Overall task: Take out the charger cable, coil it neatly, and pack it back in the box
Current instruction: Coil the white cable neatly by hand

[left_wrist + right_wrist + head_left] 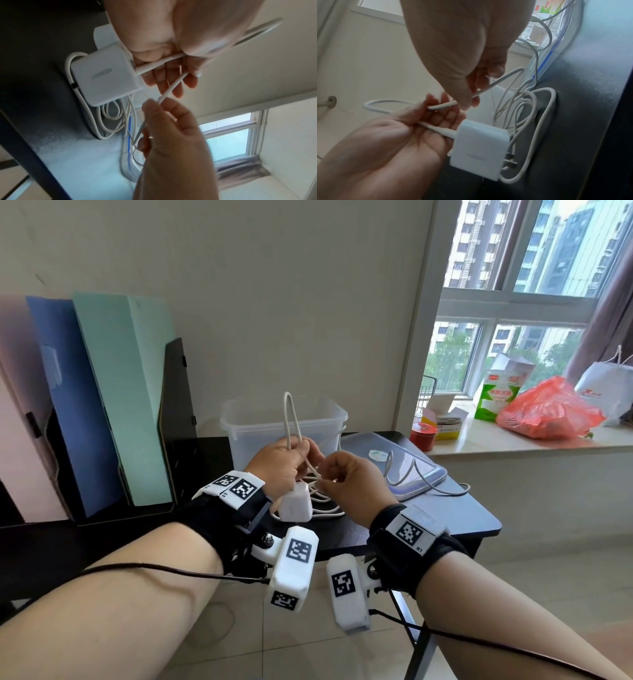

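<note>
Head cam above; wrist cams close (shared: hands [315, 470]).

White cable [290, 419], white charger [295, 505], black table [455, 518], translucent box [260, 436].

place: home office | cues: file folders [102, 392] on black desk [455, 515]; apartment-tower window [534, 285]

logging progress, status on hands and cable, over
Left hand holds a cable loop, charger brick hanging below. Right hand pinches the next length. Slack tangled on table. Box open behind.
</note>
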`<action>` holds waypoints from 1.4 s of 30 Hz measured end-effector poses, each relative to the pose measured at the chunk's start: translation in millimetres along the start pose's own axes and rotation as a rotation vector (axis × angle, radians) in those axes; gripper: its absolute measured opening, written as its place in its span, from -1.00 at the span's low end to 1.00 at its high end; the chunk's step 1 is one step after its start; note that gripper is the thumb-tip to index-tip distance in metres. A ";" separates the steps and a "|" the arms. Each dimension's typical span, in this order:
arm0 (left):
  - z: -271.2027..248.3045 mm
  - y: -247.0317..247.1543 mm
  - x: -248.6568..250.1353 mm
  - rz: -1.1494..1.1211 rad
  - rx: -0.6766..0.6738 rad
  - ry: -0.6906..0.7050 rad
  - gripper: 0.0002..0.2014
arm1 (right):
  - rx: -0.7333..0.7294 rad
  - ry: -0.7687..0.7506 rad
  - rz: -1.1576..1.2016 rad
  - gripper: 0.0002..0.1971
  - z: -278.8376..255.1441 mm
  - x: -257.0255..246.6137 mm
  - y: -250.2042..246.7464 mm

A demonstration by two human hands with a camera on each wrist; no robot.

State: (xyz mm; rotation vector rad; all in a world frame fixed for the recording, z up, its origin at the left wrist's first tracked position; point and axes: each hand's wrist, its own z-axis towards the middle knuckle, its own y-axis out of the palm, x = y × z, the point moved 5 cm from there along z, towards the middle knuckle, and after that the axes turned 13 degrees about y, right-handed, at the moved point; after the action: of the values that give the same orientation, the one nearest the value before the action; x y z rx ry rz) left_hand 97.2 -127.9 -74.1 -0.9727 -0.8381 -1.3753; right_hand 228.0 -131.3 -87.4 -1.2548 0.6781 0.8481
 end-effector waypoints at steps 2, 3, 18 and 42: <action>2.2 -3.7 5.0 -0.120 0.062 0.001 -0.62 | -0.001 0.022 -0.103 -0.84 2.8 7.3 -3.7; 4.0 -5.2 8.0 -0.206 0.093 -0.007 -0.66 | -0.009 0.039 -0.167 -0.85 3.6 12.6 -4.6; 4.8 -15.5 15.9 -0.402 0.179 -0.053 -0.73 | 0.184 -0.018 -0.229 -0.92 7.2 15.0 -14.9; -3.3 -18.0 10.1 0.126 -0.242 -0.189 -0.34 | 0.265 -0.120 -0.215 -0.73 20.4 -64.9 -40.7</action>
State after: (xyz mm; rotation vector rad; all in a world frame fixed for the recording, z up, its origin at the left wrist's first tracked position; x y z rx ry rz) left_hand 79.4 -134.1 -65.0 -1.3369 -0.7464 -1.3094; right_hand 227.5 -126.3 -8.3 -1.0090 0.5288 0.6277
